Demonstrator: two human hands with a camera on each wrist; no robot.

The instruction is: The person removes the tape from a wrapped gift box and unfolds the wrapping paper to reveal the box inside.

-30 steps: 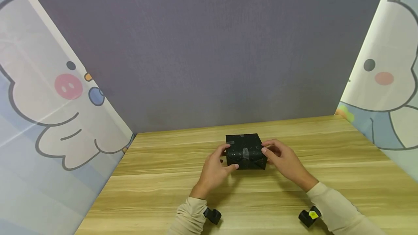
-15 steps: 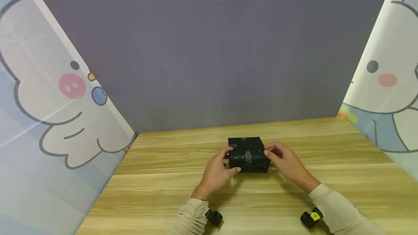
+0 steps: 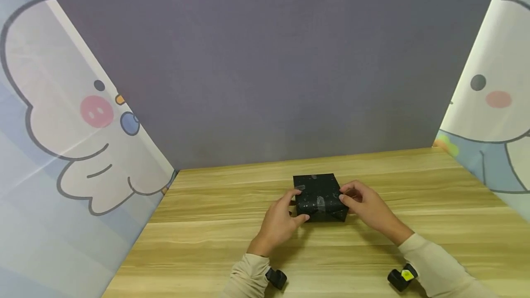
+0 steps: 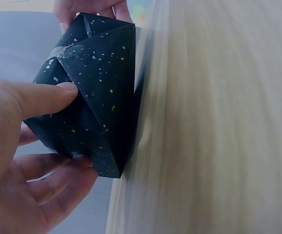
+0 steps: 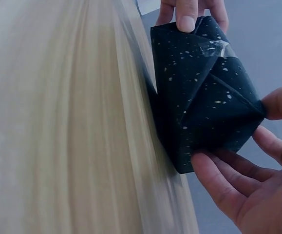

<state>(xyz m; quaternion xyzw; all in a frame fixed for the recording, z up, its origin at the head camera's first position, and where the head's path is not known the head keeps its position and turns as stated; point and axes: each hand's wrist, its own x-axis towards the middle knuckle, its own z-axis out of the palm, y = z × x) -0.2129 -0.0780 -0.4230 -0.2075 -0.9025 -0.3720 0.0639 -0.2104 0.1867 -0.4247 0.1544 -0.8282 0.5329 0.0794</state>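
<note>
A small box wrapped in black paper with pale specks (image 3: 320,192) is held between both hands over the wooden table. Clear tape (image 3: 320,203) crosses its near top edge, and folded paper flaps show on the near side. My left hand (image 3: 278,223) grips the left end, thumb on the near face (image 4: 58,95) and fingers around the end and top. At the opposite end, my right hand (image 3: 370,207) pinches the top right edge, with other fingers against the end (image 5: 218,170). Whether the box touches the table cannot be told.
The wood-grain table (image 3: 207,229) extends around the box on all sides. Behind it rises a grey wall panel (image 3: 269,68). Cartoon-printed sheets stand at the left (image 3: 62,164) and right (image 3: 497,118). Black wrist cameras (image 3: 276,278) are strapped to both wrists.
Both hands keep the same hold on the box. Box and hands appear slightly nearer to me than a second ago, and the whole head view has shifted a little.
</note>
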